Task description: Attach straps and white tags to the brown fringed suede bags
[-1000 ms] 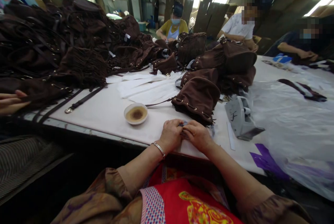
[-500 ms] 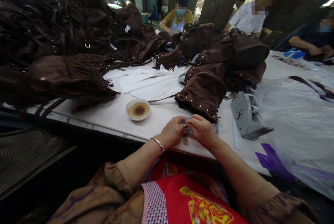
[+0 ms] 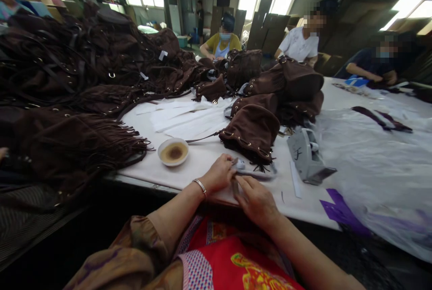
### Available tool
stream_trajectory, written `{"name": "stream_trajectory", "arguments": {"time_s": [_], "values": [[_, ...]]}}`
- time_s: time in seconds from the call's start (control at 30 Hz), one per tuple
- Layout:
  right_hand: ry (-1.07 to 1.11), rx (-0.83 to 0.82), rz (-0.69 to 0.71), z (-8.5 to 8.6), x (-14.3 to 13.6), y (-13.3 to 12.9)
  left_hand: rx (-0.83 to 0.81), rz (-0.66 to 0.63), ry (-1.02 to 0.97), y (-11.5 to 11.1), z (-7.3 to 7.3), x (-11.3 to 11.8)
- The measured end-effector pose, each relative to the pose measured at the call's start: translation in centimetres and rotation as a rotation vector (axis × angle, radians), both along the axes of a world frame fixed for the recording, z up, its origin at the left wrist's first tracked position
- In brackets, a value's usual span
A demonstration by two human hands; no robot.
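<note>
I pinch one crumpled piece of plastic (image 3: 240, 164) in my left hand (image 3: 219, 176) above the tabletop (image 3: 199, 157); my right hand (image 3: 258, 201) curls by one narrow strip (image 3: 235, 186), its grip hidden. Just beyond lies one brown bag (image 3: 251, 129), between one bowl (image 3: 173, 164) and one tape dispenser (image 3: 303, 159).

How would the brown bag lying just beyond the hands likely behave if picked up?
The brown bag would probably sag and fold, since its surface looks soft and creased. Its rounded bulge suggests some filling, so it may keep part of its shape. The thin cord beside it could brush the white bowl, as one end lies near the rim.
</note>
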State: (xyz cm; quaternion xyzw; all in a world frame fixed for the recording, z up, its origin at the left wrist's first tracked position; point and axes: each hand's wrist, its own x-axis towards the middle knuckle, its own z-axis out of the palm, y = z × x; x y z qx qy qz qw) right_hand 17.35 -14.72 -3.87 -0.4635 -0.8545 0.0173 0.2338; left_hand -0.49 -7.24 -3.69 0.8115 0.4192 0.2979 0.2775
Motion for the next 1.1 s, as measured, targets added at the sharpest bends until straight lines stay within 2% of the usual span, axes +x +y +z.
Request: {"name": "stream_trajectory", "arguments": {"time_s": [0.1, 0.17, 0.23, 0.3, 0.4, 0.5, 0.6, 0.7, 0.8, 0.83, 0.97, 1.1], "values": [[0.004, 0.129, 0.005, 1.9, 0.4, 0.5, -0.222, -0.012, -0.132, -0.6, 2.3, 0.7], [-0.022, 0.194, 0.029, 3.5, 0.9, 0.5, -0.466, -0.025, -0.296, -1.4, 3.3, 1.2], [-0.053, 0.218, 0.112, 4.9, 1.9, 0.4, -0.732, -0.025, -0.484, -2.2, 3.9, 1.6], [-0.056, 0.233, 0.208, 5.9, 3.1, 0.2, -0.928, -0.013, -0.607, -2.7, 4.2, 1.7], [-0.05, 0.289, 0.212, 6.2, 5.0, -0.1, -1.098, 0.01, -0.683, -3.0, 4.5, 1.8], [-0.089, 0.306, 0.189, 6.0, 5.7, -0.1, -1.173, 0.004, -0.72, -3.3, 4.8, 2.2], [-0.025, 0.251, 0.225, 6.1, 5.1, -0.1, -1.144, -0.029, -0.656, -3.9, 5.0, 2.8], [0.149, 0.096, 0.23, 6.4, 4.0, -0.5, -0.981, -0.052, -0.455, -4.8, 5.0, 3.2], [0.347, -0.06, 0.107, 5.7, 2.9, -1.3, -0.767, -0.064, -0.27, -6.0, 4.6, 3.3], [0.387, -0.086, 0.066, 5.1, 2.6, -1.4, -0.743, -0.08, -0.238, -6.2, 4.3, 3.3], [0.524, -0.091, -0.096, 3.0, 1.7, -0.9, -0.592, -0.043, -0.202, -6.2, 3.0, 3.2], [0.653, -0.189, -0.123, 2.9, 1.7, -0.9, -0.449, -0.042, -0.2, -6.5, 3.5, 3.0]]}}
